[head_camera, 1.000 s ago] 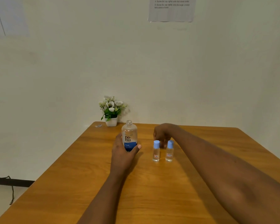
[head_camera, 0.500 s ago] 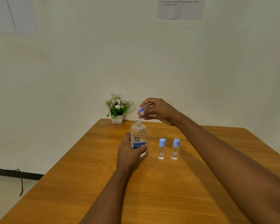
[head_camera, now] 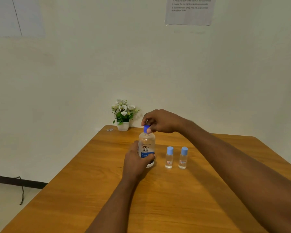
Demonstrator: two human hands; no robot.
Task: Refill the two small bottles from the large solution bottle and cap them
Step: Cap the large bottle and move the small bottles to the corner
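On the head view I have the left hand (head_camera: 138, 163) wrapped round the lower body of the large solution bottle (head_camera: 146, 144), upright on the table (head_camera: 175, 199). The right hand (head_camera: 160, 121) pinches the blue cap (head_camera: 146, 128) right atop its neck, along the vertical axis. A small bottle (head_camera: 169, 158) and its twin (head_camera: 183, 158), capped, stand just right of it

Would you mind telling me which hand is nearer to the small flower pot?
Right. The right hand pinches the blue cap just right of the flower pot; the left hand grips the large bottle nearer the person.
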